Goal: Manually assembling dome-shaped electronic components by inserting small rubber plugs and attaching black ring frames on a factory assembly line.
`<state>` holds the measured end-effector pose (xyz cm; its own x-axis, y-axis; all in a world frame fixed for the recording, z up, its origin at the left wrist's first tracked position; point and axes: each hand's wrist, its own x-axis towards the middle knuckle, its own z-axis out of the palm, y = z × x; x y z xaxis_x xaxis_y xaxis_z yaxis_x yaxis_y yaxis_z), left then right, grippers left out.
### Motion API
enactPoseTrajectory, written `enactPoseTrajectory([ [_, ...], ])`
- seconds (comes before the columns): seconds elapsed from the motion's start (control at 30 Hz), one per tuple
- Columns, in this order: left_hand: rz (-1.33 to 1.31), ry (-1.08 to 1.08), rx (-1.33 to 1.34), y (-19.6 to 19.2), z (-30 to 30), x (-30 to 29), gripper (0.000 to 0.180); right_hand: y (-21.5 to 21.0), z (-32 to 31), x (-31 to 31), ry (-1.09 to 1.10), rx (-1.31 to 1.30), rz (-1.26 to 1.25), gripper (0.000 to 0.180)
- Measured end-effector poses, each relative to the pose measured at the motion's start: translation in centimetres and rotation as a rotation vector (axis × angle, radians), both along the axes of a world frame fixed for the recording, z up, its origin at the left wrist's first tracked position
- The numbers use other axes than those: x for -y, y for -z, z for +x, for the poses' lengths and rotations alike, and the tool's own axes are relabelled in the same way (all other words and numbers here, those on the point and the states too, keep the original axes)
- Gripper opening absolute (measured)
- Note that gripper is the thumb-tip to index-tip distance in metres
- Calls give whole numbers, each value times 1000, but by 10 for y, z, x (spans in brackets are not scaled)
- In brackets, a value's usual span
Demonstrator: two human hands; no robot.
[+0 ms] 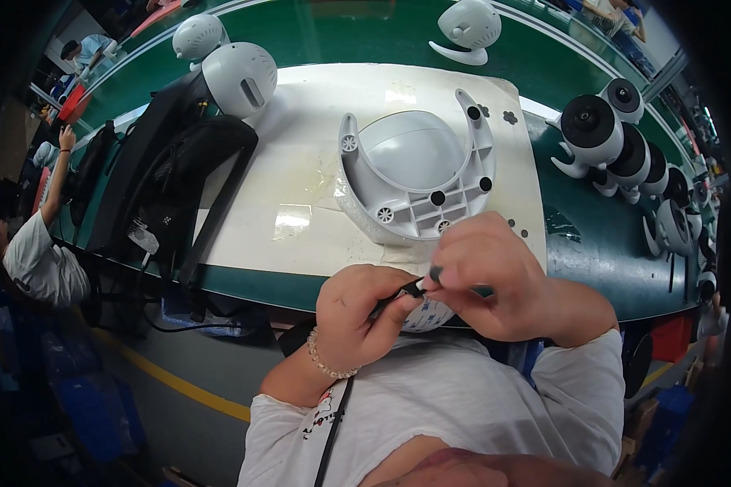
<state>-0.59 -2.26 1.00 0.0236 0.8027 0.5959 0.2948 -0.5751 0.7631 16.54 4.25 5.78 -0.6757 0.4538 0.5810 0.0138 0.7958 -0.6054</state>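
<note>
My left hand (356, 315) is closed on a strip of black and white material (410, 289), in front of my body. Close beside it, the fingers of my right hand (491, 276) are pinched together with a small round black pad (436, 273) at their tips. Just beyond both hands lies a white plastic housing (364, 195), its ribbed, curved base facing up. Three round black pads sit on that base; other round recesses there are bare. A printed white sheet (426, 316) shows partly below my hands, its rest hidden.
A cream board (300, 187) covers the green bench under the housing. At left are black bags (162, 170) with a cable and a white rounded unit (241, 79). Several white units with black round faces (589, 122) stand at right. Another person (41, 252) is at far left.
</note>
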Motion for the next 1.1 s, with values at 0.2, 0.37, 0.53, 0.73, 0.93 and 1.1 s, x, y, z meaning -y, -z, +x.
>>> enactPoseTrajectory([
  [0.2,-218,51,238,3,0,5,12,12,-10,0,-114,-389,40,50],
  [0.37,-272,70,368,-3,3,8,17,15,-2,0,-110,-210,-7,54],
  [0.53,-130,38,181,-1,1,2,17,9,-1,0,-133,-124,-223,64],
  [0.73,-104,36,187,-4,3,2,13,15,-3,2,-152,-263,58,43],
  [0.93,-260,150,287,0,-3,5,7,12,-6,-4,-279,-198,231,33],
  [1.1,-547,273,592,-5,-1,10,11,6,-2,0,-318,-1,180,27],
])
